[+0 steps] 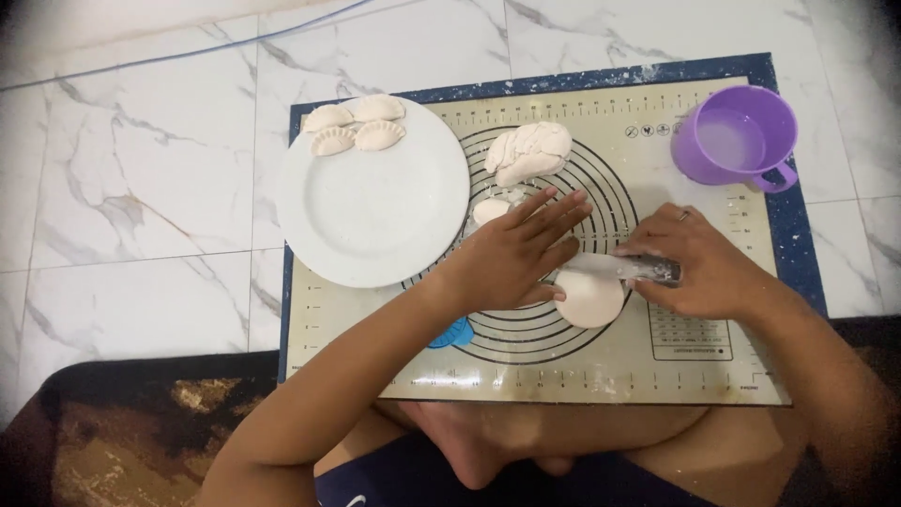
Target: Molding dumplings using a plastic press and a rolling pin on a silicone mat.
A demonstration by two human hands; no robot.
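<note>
Dough round (589, 299) under rolling pin (619, 268), left hand (516, 255) flat, right hand (699, 263) gripping

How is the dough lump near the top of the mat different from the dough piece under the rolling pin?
The dough lump is thick, irregular and creased; the dough piece is flat, smooth and round. The lump lies untouched, apart from both hands; the flat piece sits under the rolling pin, which the left hand and the right hand press. Both are pale and rest on the mat.
</note>
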